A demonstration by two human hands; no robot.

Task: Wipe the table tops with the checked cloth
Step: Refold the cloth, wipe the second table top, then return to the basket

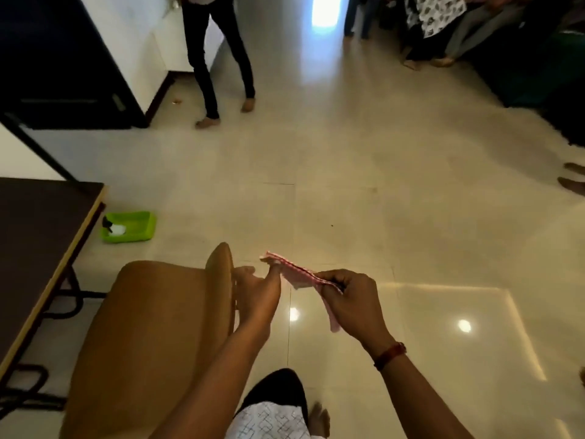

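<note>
1 checked cloth (297,274) | L hand (256,296) + R hand (348,299) both pinching it | 1 table (38,248) | 1 chair (152,337)

A glossy cream tiled floor (364,191) carries a green tray (139,228) beside the dark table (34,248).

You will find no legible text, label, brand, number or sign anywhere in this view. The shirt (269,419) at the bottom edge carries only a line pattern, not lettering.
</note>
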